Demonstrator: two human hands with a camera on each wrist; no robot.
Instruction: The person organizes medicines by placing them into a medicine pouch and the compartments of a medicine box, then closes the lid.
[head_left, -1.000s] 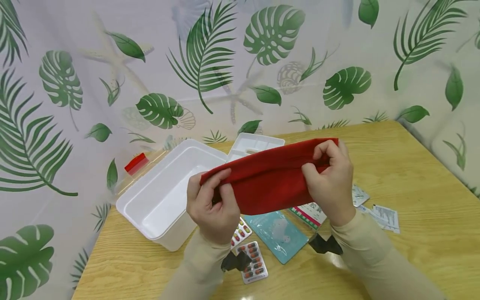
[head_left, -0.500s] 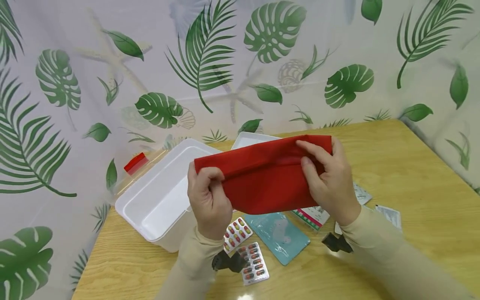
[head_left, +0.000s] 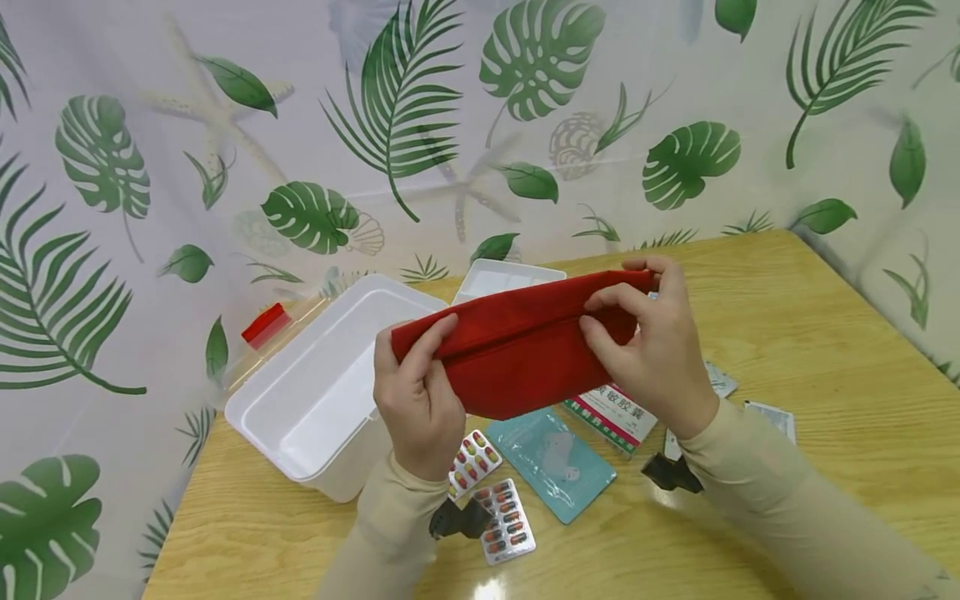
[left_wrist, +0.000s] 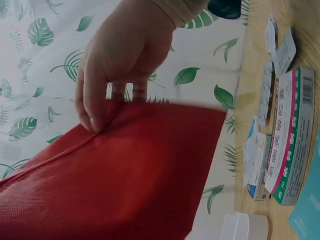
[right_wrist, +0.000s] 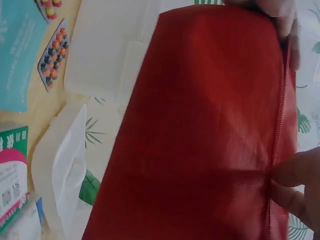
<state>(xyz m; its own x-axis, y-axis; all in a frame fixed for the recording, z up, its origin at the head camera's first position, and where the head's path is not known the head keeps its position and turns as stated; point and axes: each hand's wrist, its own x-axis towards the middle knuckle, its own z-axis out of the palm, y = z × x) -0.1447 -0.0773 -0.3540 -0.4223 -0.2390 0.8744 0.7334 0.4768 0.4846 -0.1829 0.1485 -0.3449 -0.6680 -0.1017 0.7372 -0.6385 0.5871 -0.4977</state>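
Both hands hold up a red zippered pouch over the table. The left hand grips its left end, fingers over the front and top edge. At the other end the right hand pinches the cloth by the zipper, thumb and forefinger close together. In the right wrist view the thumb and a finger press together on the zipper line, which runs along the pouch near its top edge. In the left wrist view the right hand reaches over the pouch's top corner. The zipper pull is hidden.
A white plastic box with its clear lid swung back stands at left, a white tray behind. Below the pouch lie capsule blister packs, a teal packet and a medicine carton. Small sachets lie at right.
The pouch dipped and tilted slightly. The left fingers uncurled over its front, and the right hand shifted left a little, from a fuller grasp to a pinch at the zipper.
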